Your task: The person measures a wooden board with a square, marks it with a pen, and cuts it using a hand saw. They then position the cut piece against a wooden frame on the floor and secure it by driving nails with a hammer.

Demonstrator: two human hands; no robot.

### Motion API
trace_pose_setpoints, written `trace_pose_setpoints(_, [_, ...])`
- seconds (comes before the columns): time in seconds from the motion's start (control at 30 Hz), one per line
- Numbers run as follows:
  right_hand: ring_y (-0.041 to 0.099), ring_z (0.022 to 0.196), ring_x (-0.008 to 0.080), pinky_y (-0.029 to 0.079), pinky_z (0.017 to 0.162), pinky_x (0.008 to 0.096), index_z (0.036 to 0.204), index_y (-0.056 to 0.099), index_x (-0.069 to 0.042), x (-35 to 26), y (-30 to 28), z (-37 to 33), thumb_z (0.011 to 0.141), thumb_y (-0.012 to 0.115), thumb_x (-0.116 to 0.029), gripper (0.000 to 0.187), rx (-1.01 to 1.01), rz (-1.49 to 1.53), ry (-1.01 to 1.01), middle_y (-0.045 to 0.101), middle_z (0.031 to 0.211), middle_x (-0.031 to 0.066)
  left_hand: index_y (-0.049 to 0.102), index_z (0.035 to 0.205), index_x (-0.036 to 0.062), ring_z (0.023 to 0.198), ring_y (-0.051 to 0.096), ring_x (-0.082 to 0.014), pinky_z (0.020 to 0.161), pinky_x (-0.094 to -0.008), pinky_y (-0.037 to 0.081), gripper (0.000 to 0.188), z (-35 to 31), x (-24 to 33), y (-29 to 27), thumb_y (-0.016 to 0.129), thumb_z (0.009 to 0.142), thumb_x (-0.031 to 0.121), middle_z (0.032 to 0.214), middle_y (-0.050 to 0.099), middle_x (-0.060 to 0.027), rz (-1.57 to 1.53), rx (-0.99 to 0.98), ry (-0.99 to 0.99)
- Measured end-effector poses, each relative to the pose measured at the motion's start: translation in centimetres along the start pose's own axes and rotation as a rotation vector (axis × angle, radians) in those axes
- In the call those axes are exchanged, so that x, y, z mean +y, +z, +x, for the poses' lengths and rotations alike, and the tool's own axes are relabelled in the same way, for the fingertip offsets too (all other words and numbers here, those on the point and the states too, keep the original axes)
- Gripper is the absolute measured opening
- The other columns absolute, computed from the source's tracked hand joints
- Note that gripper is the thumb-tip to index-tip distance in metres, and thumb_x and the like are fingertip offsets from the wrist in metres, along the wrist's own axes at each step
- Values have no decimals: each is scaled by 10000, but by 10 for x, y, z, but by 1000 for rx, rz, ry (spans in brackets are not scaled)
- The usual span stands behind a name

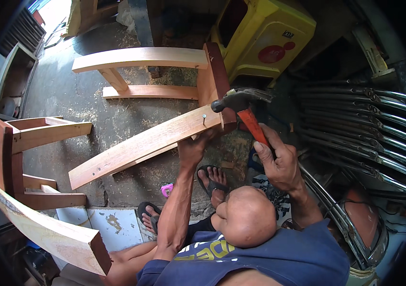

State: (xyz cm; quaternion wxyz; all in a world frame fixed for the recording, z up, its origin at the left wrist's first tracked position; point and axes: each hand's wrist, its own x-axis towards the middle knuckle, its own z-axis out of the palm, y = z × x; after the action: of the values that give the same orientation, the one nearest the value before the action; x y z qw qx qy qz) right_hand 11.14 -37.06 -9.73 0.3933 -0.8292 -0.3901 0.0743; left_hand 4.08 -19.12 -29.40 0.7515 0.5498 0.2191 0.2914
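My right hand (281, 159) is closed round the handle of a claw hammer (251, 126) with an orange grip and a dark head. The hammer head hovers over the near end of a pale wooden leg (141, 142), close to a nail (204, 119) standing upright from the wood. From below, my left hand (194, 147) grips the leg's edge near that end, its fingers partly hidden under the wood. The leg meets a reddish-brown board (215, 76), which also carries a second pair of pale legs (141, 58) joined by a short crosspiece.
Another wooden frame (2, 152) stands at the left, with a curved pale plank (45, 219) in front of it. A yellow plastic case (265, 40) is at the back right. Chromed metal tubes (360, 124) are stacked on the right. A pink tape measure (166, 190) lies on the shavings-strewn floor.
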Motion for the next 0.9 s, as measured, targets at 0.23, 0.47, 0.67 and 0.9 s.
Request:
trace_pose_setpoints(0.23, [721, 770, 195, 548, 680, 309, 1375, 563, 21, -11, -3, 6, 1010, 643, -121, 400, -112, -10, 36, 720, 970, 221, 694, 1192, 12, 1076, 644, -191, 975, -356, 488, 403, 2, 5, -5, 843, 827, 94, 1135, 717, -75, 19, -45, -70])
trace_pose_setpoints(0.47, [701, 798, 173, 552, 694, 318, 1407, 513, 39, -28, -11, 6, 1016, 605, -67, 415, 22, -53, -147, 723, 947, 168, 698, 1194, 25, 1073, 654, -197, 977, -358, 492, 414, 1, 7, 1, 851, 819, 115, 1142, 724, -80, 23, -33, -24])
trace_pose_setpoints(0.67, [728, 905, 435, 595, 728, 397, 1408, 529, -30, -36, -20, 13, 997, 636, -92, 429, -310, -369, -51, 697, 1037, 293, 701, 1185, 24, 1085, 662, -196, 977, -360, 502, 403, 2, 12, 0, 842, 820, 116, 1156, 726, -83, 32, -40, 15])
trace_pose_setpoints(0.9, [752, 970, 335, 591, 806, 356, 1412, 496, 51, -65, -35, 18, 989, 641, -63, 461, 20, -52, -303, 691, 1201, 256, 711, 1170, 18, 1047, 690, -194, 950, -365, 525, 409, 2, 6, -3, 867, 824, 172, 1108, 743, -89, 77, -22, -22])
